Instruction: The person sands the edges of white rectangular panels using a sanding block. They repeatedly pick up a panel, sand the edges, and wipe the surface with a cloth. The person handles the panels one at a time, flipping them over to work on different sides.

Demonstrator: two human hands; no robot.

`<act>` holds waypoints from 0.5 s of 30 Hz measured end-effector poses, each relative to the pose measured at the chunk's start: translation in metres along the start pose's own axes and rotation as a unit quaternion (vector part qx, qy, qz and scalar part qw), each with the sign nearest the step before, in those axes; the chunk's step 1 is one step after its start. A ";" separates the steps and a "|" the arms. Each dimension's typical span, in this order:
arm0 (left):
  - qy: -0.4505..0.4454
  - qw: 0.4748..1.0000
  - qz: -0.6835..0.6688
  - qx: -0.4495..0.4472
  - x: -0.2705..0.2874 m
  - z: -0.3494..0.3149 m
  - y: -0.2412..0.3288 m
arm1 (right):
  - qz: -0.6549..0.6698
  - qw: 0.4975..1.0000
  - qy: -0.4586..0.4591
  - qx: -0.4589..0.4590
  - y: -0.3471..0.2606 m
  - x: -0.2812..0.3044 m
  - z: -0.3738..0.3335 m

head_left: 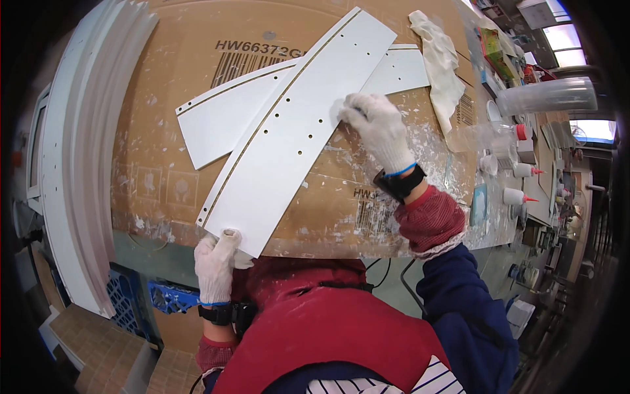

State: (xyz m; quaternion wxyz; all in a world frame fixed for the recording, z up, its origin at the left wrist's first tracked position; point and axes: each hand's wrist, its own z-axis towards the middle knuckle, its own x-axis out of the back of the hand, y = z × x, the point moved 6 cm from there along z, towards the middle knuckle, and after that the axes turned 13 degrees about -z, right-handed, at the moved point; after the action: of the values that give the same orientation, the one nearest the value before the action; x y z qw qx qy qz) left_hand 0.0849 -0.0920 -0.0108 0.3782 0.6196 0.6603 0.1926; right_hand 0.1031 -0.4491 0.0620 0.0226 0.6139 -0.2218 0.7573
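Note:
A long white panel [289,131] with drilled holes and a dark groove along its left edge lies slantwise across a second white panel [220,121] of similar make. Gloved in white, my left hand [216,266] grips the near end of the upper panel, its thumb on top at the corner. At the panel's right edge, about midway along, is my right hand [377,128], also gloved. Its fingers are curled together against the edge; a blurred pale bit shows at the fingertips, too unclear to name.
Paint-flecked cardboard [341,190] covers the table. A crumpled off-white cloth [436,65] lies at the far right. Along the right side stand a clear plastic cylinder [548,96] and several bottles, one a white bottle [518,196] with a red tip. Stacked white panels [79,164] stand at the left.

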 end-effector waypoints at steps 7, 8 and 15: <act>0.005 1.000 -0.021 -0.005 0.000 -0.001 -0.004 | -0.011 0.996 -0.007 0.092 -0.092 -0.014 -0.082; 0.004 1.000 -0.010 -0.010 0.001 -0.001 -0.004 | -0.023 0.995 -0.049 0.086 -0.104 -0.018 -0.092; -0.019 1.000 0.006 -0.006 0.008 0.006 -0.006 | 0.107 0.901 -0.255 0.334 -0.200 -0.059 -0.179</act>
State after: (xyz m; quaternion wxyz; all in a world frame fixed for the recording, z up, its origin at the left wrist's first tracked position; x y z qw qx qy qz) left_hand 0.0855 -0.0863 -0.0207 0.3935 0.6246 0.6481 0.1871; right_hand 0.0138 -0.1896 0.0414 -0.3225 0.7300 -0.0184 0.6023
